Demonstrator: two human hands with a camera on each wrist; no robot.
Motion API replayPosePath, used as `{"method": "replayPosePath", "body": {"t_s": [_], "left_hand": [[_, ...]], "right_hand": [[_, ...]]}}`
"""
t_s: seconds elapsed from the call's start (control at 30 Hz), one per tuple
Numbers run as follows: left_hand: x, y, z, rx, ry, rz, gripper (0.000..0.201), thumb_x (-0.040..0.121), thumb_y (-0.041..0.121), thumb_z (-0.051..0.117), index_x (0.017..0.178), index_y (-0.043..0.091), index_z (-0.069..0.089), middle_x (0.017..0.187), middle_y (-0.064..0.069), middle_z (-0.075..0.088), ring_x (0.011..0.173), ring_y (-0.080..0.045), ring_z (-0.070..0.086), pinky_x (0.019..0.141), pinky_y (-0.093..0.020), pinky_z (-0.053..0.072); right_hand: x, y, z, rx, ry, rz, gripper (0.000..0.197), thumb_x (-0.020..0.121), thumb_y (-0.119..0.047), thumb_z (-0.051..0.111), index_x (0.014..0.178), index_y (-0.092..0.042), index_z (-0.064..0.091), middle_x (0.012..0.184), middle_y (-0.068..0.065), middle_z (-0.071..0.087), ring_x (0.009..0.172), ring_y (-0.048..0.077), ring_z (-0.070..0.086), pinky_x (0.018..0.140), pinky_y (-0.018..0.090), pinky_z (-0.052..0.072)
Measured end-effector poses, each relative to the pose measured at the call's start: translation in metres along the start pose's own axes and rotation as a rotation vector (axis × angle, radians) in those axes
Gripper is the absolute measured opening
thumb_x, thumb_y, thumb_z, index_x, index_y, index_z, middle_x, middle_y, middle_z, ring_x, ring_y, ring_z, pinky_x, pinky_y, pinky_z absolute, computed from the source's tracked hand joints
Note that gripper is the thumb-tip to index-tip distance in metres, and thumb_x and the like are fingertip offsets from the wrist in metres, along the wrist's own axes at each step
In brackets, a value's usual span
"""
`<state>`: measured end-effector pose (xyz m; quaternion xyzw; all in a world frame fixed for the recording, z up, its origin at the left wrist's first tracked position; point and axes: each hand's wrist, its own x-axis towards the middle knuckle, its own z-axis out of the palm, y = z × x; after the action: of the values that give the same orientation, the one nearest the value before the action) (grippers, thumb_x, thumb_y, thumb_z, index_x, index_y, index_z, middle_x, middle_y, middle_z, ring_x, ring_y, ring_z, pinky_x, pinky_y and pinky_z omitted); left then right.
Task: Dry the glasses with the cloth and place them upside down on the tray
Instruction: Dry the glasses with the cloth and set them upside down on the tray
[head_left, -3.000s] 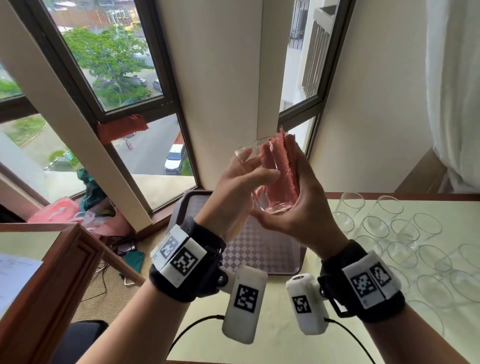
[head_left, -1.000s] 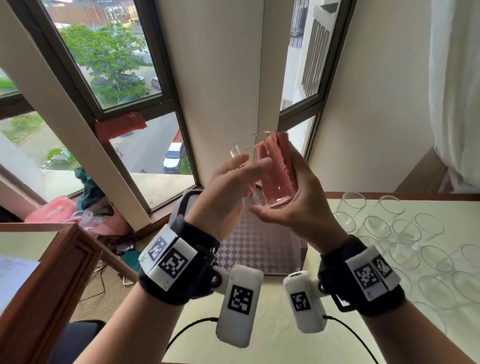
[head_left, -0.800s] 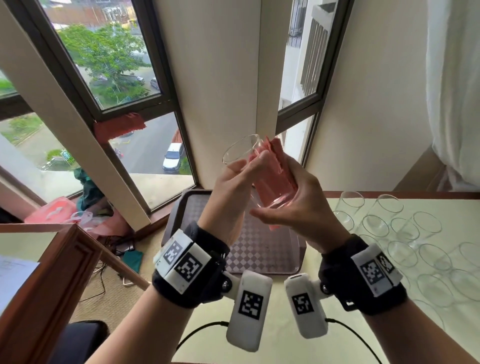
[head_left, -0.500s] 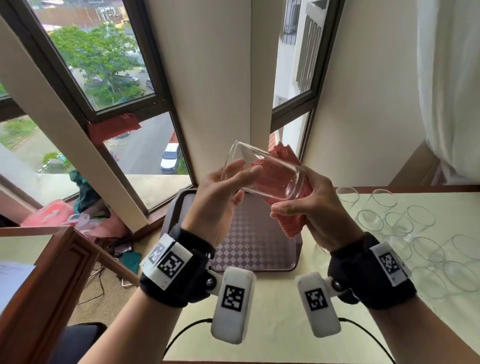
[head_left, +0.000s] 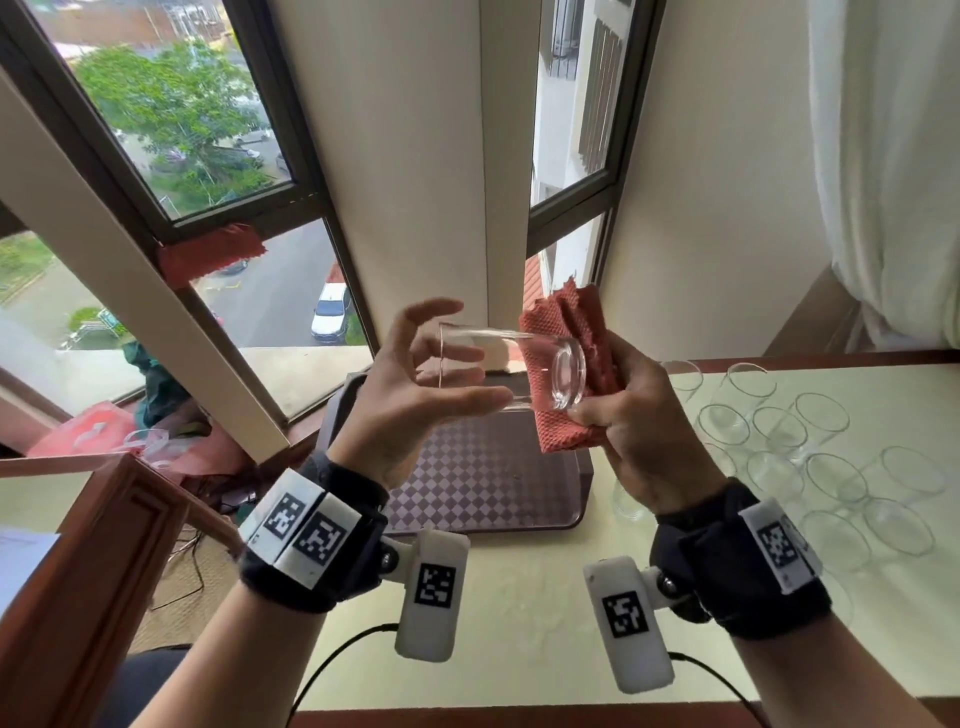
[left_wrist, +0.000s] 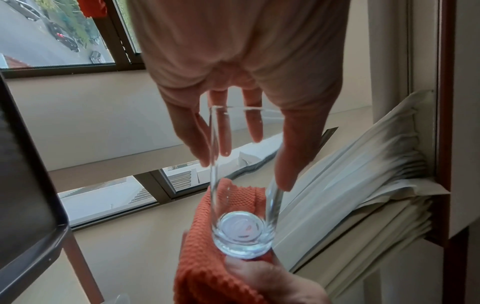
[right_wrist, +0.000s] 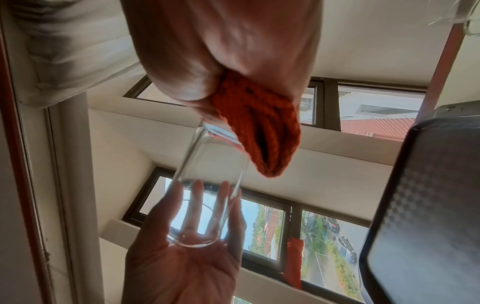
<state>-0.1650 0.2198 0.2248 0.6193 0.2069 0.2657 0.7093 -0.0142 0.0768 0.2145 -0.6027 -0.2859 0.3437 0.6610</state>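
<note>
A clear glass (head_left: 493, 371) lies on its side in the air above the tray (head_left: 467, 478), mouth to the left, thick base to the right. My right hand (head_left: 602, 410) pinches the base together with the folded orange cloth (head_left: 566, 431), which sits behind and under the base. The left hand (head_left: 470, 353) is at the mouth end with fingers spread and fairly straight; its thumb lies along the glass wall. In the left wrist view the glass (left_wrist: 241, 185) points away toward the cloth (left_wrist: 207, 267). The right wrist view shows the cloth (right_wrist: 259, 127) bunched in my fingers.
The dark tray with a checkered mat has nothing on it and stands at the table's far left edge by the window. Several glasses (head_left: 779, 431) stand mouth up on the pale table (head_left: 519, 597) to the right. One more glass (head_left: 628, 499) stands next to my right wrist.
The glass has tipped from upright to lying sideways. The cloth has come out of it and now sits at its base. My left hand has loosened from a grip to spread fingers.
</note>
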Motion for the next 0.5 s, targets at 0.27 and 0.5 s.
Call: {"method": "replayPosePath", "body": {"t_s": [0.27, 0.5], "left_hand": [[-0.008, -0.007, 0.002, 0.042, 0.157, 0.078, 0.086, 0.031, 0.045, 0.099, 0.109, 0.033, 0.066, 0.108, -0.005, 0.070, 0.099, -0.025, 0.072, 0.079, -0.036, 0.060], [-0.003, -0.008, 0.006, 0.042, 0.161, 0.097, 0.084, 0.034, 0.040, 0.098, 0.111, 0.029, 0.065, 0.107, -0.003, 0.072, 0.100, -0.026, 0.072, 0.080, -0.036, 0.060]], "right_hand": [[-0.022, 0.013, 0.013, -0.034, -0.075, -0.018, 0.064, 0.090, 0.022, 0.038, 0.129, -0.028, 0.053, 0.115, 0.002, 0.069, 0.112, 0.024, 0.064, 0.091, 0.034, 0.057], [-0.014, 0.001, 0.010, -0.099, -0.076, -0.059, 0.079, 0.073, 0.000, 0.046, 0.149, -0.020, 0.041, 0.133, 0.000, 0.062, 0.120, 0.017, 0.061, 0.099, 0.033, 0.054]]}}
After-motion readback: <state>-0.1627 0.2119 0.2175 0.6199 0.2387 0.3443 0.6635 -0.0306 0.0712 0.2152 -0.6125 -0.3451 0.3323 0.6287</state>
